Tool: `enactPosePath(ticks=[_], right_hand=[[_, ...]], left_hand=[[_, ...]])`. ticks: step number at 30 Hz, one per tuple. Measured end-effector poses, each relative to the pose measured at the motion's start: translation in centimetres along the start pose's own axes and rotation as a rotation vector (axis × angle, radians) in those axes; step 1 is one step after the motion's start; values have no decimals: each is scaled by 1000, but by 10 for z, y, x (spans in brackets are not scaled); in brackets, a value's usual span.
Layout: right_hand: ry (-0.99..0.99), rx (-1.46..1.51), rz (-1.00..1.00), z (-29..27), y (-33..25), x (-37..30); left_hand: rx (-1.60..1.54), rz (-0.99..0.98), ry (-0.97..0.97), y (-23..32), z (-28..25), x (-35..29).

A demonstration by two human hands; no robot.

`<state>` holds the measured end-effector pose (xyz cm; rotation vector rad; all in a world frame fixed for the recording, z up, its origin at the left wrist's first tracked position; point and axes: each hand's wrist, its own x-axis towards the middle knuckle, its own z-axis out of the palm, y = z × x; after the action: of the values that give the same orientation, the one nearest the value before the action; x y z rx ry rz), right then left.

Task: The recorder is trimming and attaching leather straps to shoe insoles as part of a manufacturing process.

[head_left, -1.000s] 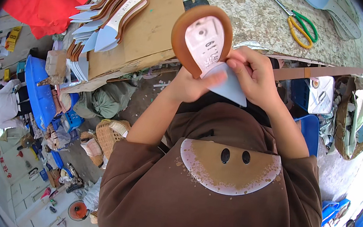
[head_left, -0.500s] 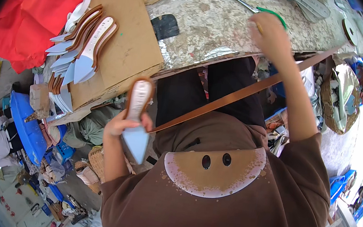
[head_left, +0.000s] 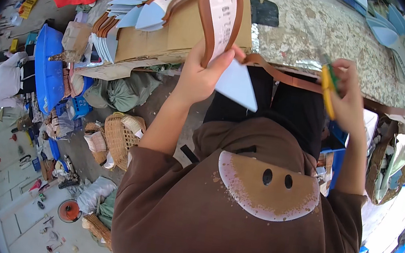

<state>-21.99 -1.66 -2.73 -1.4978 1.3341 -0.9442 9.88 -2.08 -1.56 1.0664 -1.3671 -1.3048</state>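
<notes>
Upright in my left hand (head_left: 201, 76) is a shoe insole (head_left: 224, 20), gripped near its middle. It has a pale printed sole face, a brown rim around the rounded end and a light blue pointed end hanging down. A long brown strip (head_left: 296, 81) runs from beside my left fingers along the table's front edge to the right. Closed around scissors (head_left: 328, 91) with green and yellow handles, my right hand (head_left: 349, 94) is close to the strip. Motion blurs the blades, so whether they touch the strip cannot be told.
The worn worktable (head_left: 295, 31) carries a cardboard sheet (head_left: 188, 36) with piled brown-rimmed insoles (head_left: 153, 9) on the left. More blue-and-white insoles (head_left: 399, 49) lie far right. A dark patch (head_left: 264, 13) lies between. Wicker baskets (head_left: 121, 139) and a blue tub (head_left: 47, 69) stand at the left.
My left hand has raised the insole toward the table edge. My right hand has picked the scissors up off the table and come nearer the strip. The view has shifted.
</notes>
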Motion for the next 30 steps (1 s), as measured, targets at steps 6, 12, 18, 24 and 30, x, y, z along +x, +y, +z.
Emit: enactPosePath(ticks=[6, 12, 18, 24, 30], right_hand=[[-590, 13, 222, 56, -26, -53], [-400, -20, 83, 75, -4, -55], [-360, -149, 49, 74, 6, -50], [-396, -122, 81, 69, 2, -51], [-369, -137, 37, 71, 10, -51]], left_hand=[[241, 354, 80, -14, 18, 9], [729, 891, 62, -26, 34, 0], [767, 956, -60, -37, 49, -14], [636, 881, -75, -35, 37, -13], [748, 921, -51, -32, 42, -15]])
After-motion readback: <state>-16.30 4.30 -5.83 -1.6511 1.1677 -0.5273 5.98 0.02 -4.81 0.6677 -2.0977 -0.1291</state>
